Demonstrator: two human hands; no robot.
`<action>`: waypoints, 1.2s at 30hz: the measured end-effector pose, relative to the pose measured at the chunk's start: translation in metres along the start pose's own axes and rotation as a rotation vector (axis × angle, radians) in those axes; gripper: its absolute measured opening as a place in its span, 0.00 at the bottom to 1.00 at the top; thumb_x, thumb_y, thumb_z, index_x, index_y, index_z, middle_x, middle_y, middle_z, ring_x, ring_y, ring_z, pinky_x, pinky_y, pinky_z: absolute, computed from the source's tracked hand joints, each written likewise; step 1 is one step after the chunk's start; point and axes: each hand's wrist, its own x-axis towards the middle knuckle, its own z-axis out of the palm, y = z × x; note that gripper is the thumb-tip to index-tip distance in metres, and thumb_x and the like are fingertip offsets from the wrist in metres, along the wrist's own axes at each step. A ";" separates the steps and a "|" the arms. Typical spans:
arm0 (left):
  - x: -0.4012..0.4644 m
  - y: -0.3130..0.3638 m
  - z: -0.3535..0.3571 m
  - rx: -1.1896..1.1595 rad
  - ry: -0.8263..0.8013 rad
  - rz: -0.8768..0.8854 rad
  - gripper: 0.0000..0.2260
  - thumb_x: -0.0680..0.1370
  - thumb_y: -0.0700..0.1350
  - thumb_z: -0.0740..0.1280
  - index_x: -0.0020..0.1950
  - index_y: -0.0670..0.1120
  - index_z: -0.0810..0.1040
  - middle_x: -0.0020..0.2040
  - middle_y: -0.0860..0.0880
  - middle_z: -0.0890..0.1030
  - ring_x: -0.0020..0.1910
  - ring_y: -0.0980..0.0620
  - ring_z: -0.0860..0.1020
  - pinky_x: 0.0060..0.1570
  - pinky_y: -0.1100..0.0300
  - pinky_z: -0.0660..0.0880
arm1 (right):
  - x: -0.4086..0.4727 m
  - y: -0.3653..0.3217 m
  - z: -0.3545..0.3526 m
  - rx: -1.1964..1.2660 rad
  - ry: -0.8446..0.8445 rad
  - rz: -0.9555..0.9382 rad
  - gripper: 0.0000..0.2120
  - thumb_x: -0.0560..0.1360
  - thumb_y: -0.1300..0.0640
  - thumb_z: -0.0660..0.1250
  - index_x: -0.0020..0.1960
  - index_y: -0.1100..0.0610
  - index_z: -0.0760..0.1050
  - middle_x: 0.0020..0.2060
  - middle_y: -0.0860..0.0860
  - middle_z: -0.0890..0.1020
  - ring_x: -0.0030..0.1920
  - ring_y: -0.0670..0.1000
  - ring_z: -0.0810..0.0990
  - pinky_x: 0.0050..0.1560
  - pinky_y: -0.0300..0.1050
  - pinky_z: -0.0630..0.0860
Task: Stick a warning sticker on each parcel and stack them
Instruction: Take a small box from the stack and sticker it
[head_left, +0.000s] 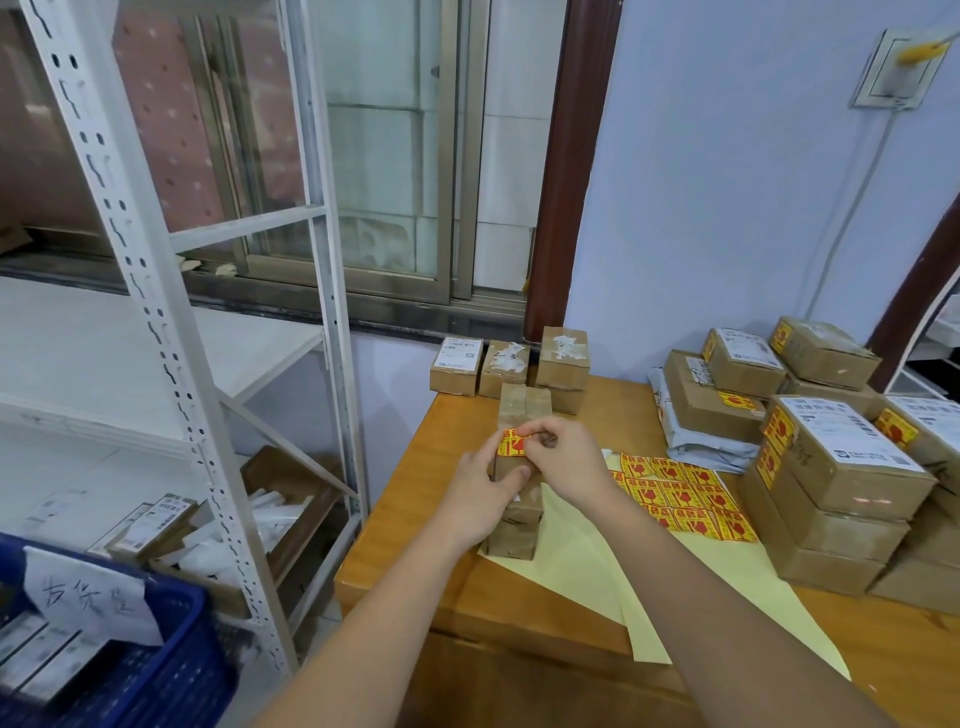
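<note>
A small brown cardboard parcel (523, 410) stands on end atop another parcel (511, 538) near the left edge of the wooden table (395, 525). My left hand (480, 499) grips the upright parcel from the left side. With its fingertips, my right hand (563, 460) presses a yellow and red warning sticker (511, 444) against the parcel's upper front. A sheet of the same stickers (680, 491) lies to the right on pale yellow backing paper (587, 566).
Several stickered parcels are stacked at the right (841, 467). Three unstickered parcels (506, 366) sit at the table's back by the wall. A white metal shelf rack (171, 332) stands to the left, and a blue crate (124, 649) is at the lower left.
</note>
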 end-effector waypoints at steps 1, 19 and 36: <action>-0.001 0.001 0.000 0.007 -0.006 0.005 0.28 0.83 0.55 0.66 0.81 0.63 0.59 0.68 0.51 0.68 0.56 0.56 0.78 0.54 0.63 0.74 | 0.000 -0.001 0.000 0.002 -0.001 0.000 0.11 0.78 0.62 0.67 0.55 0.53 0.84 0.45 0.46 0.83 0.46 0.44 0.80 0.46 0.37 0.75; -0.003 0.005 -0.002 0.036 -0.002 0.007 0.29 0.83 0.55 0.66 0.82 0.62 0.58 0.70 0.51 0.67 0.66 0.52 0.70 0.63 0.57 0.70 | -0.006 -0.003 -0.009 0.032 0.092 0.029 0.12 0.80 0.56 0.67 0.63 0.52 0.74 0.43 0.45 0.80 0.45 0.43 0.79 0.40 0.37 0.71; -0.003 0.004 -0.003 0.050 -0.014 -0.018 0.31 0.83 0.56 0.65 0.83 0.61 0.56 0.71 0.50 0.66 0.66 0.48 0.73 0.67 0.53 0.71 | 0.016 0.004 0.022 0.242 0.058 0.227 0.15 0.76 0.51 0.74 0.61 0.55 0.79 0.58 0.49 0.81 0.61 0.50 0.77 0.65 0.51 0.75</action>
